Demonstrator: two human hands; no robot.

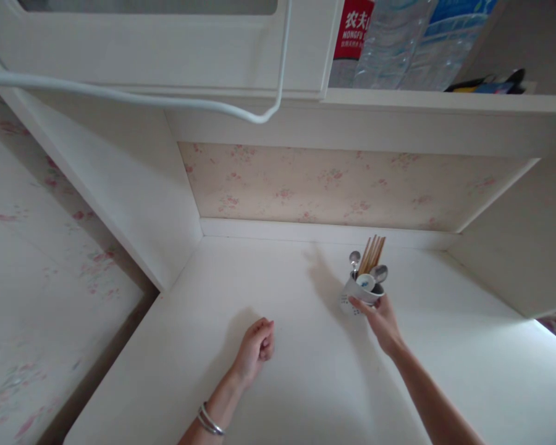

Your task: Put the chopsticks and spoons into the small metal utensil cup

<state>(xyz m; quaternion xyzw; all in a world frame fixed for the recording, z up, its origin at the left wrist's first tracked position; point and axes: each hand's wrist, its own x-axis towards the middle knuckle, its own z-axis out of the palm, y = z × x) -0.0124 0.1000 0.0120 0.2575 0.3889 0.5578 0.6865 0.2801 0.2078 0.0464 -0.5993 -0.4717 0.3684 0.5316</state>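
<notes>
My right hand [383, 321] grips a small white utensil cup [354, 295] standing tilted on the white desk [306, 383]. The cup holds wooden chopsticks [372, 253] and a few metal spoons [379, 272]. My left hand [257, 347] rests on the desk as a loose fist, holding nothing that shows, with thin bangles [209, 420] on its wrist. The two hands lie about a hand's width and more apart.
A floral-papered back panel [333, 185] and white side walls close in the desk. A white cable [167, 99] hangs across the upper cupboard. Large water bottles [398, 43] stand on the shelf above. Floral wallpaper covers the wall at the left.
</notes>
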